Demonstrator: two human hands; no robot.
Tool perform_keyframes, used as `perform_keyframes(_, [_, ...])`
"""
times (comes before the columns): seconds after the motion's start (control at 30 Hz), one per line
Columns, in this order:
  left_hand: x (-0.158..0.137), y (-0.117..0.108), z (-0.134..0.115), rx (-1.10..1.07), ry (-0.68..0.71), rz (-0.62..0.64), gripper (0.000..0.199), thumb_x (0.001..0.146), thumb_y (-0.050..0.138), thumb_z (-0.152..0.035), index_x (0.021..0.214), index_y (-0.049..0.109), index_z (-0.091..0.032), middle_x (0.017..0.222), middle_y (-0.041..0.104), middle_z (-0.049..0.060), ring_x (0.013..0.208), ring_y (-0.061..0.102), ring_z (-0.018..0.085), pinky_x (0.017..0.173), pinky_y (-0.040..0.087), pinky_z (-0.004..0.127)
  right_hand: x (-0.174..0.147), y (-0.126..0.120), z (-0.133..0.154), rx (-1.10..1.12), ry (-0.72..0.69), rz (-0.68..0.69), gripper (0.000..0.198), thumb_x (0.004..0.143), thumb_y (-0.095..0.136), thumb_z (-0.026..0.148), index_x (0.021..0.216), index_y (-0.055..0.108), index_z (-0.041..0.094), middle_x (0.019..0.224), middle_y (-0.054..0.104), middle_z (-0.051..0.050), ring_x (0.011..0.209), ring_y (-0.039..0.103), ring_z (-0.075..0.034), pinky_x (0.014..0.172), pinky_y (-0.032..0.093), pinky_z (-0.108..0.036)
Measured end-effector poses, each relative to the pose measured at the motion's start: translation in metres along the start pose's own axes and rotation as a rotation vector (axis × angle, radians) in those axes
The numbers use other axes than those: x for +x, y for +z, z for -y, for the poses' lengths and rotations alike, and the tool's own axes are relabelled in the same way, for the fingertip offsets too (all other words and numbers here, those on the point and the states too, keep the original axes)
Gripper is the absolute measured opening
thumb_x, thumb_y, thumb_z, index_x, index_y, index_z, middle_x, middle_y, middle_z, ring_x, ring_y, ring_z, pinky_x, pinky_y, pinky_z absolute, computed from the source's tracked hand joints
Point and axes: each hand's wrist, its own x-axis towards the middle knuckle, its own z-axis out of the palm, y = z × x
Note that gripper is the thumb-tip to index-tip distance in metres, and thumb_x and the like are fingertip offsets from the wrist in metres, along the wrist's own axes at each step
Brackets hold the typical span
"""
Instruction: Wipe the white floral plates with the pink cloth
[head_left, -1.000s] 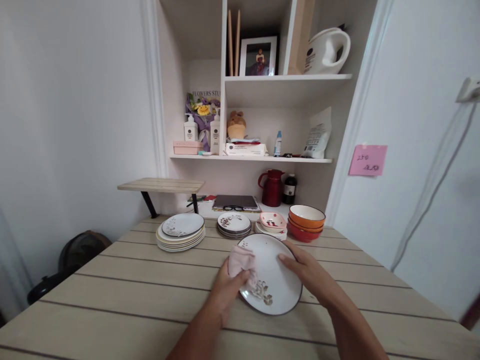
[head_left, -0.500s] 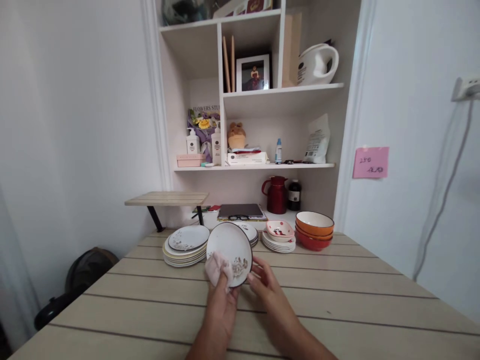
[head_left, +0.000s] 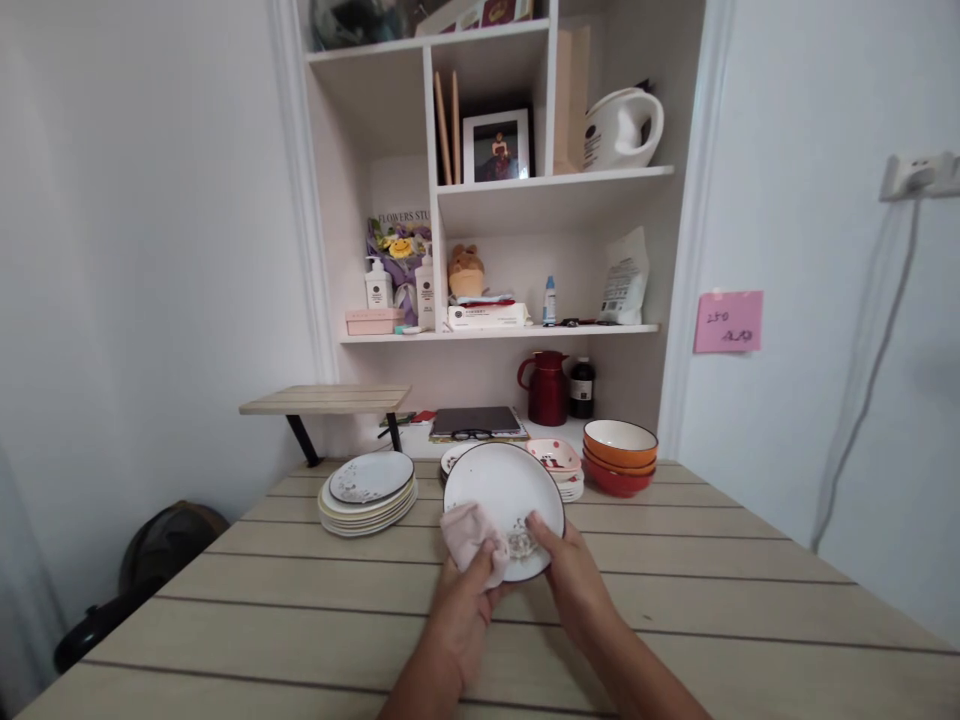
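Note:
A white plate (head_left: 495, 480) with a dark rim and brown flower print is held tilted above the table, its face toward me. My left hand (head_left: 469, 595) is closed on its lower left edge, with a pale pink cloth (head_left: 472, 538) pinched between thumb and plate. On the lower right edge my right hand (head_left: 566, 570) grips too, its thumb on the face and its fingers hidden behind. A stack of plates (head_left: 367, 495) stands to the left, topped by a similar flowered one. Behind the held plate, another plate stack (head_left: 451, 458) is mostly hidden.
Small dishes with a strawberry-red pattern (head_left: 555, 455) and orange and red bowls (head_left: 620, 458) are stacked at the right. A low wooden riser (head_left: 326, 400) stands at the back left. Behind are a laptop (head_left: 476, 421), a red jug (head_left: 545, 388) and a white shelf unit (head_left: 499, 335).
The plate and both hands have moved right and nearer to me. My right hand, whose fingers were at the plate's edge, now grips it with the thumb on its face.

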Motion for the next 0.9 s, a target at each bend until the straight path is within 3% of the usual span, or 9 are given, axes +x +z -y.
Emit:
perform_keyframes(0.23, [-0.012, 0.01, -0.002, 0.066, -0.042, 0.044, 0.062, 0.067, 0.081, -0.033, 0.123, 0.056, -0.025, 0.12, 0.067, 0.011, 0.107, 0.065, 0.027, 0.089, 0.053, 0.04, -0.001, -0.014, 0.04, -0.172, 0.037, 0.139, 0.048, 0.067, 0.075, 0.046, 0.102, 0.069, 0.012, 0.088, 0.076, -0.012, 0.076, 0.069, -0.027, 0.068, 0.052, -0.037])
perform_keyframes(0.43, [-0.013, 0.008, -0.004, 0.114, -0.047, 0.067, 0.074, 0.066, 0.082, -0.034, 0.131, 0.049, -0.026, 0.12, 0.066, 0.013, 0.101, 0.066, 0.028, 0.08, 0.055, 0.038, -0.006, -0.02, 0.046, -0.225, 0.045, 0.182, 0.045, 0.069, 0.072, 0.048, 0.097, 0.07, 0.013, 0.083, 0.075, -0.01, 0.069, 0.067, -0.025, 0.066, 0.051, -0.036])
perform_keyframes(0.6, [-0.012, 0.009, -0.003, 0.161, -0.033, 0.059, 0.064, 0.067, 0.08, -0.037, 0.125, 0.056, -0.022, 0.119, 0.066, 0.014, 0.102, 0.065, 0.029, 0.082, 0.054, 0.038, -0.006, -0.022, 0.046, -0.255, 0.029, 0.169, 0.042, 0.072, 0.071, 0.045, 0.099, 0.07, 0.015, 0.082, 0.075, -0.008, 0.071, 0.065, -0.024, 0.067, 0.05, -0.035])
perform_keyframes(0.73, [0.003, -0.002, -0.008, 0.314, 0.138, -0.038, 0.057, 0.06, 0.084, -0.025, 0.112, 0.063, -0.019, 0.109, 0.07, 0.011, 0.101, 0.065, 0.027, 0.09, 0.049, 0.036, -0.006, -0.027, 0.047, -0.368, -0.062, 0.158, 0.043, 0.073, 0.069, 0.043, 0.106, 0.07, 0.016, 0.087, 0.074, -0.007, 0.077, 0.064, -0.025, 0.07, 0.05, -0.035])
perform_keyframes(0.83, [0.018, -0.019, -0.017, 0.445, 0.381, -0.233, 0.05, 0.052, 0.083, -0.014, 0.099, 0.065, -0.021, 0.101, 0.071, 0.006, 0.101, 0.063, 0.025, 0.093, 0.046, 0.032, -0.006, -0.032, 0.047, -0.516, -0.131, 0.221, 0.043, 0.076, 0.065, 0.041, 0.113, 0.068, 0.019, 0.092, 0.074, -0.005, 0.083, 0.064, -0.027, 0.074, 0.05, -0.038])
perform_keyframes(0.9, [0.023, -0.03, -0.022, 0.537, 0.399, -0.256, 0.048, 0.051, 0.082, -0.012, 0.096, 0.066, -0.021, 0.095, 0.071, 0.006, 0.096, 0.063, 0.025, 0.092, 0.045, 0.031, -0.007, -0.034, 0.05, -0.596, -0.145, 0.3, 0.043, 0.078, 0.062, 0.038, 0.117, 0.066, 0.021, 0.097, 0.074, -0.005, 0.085, 0.064, -0.028, 0.077, 0.049, -0.04])
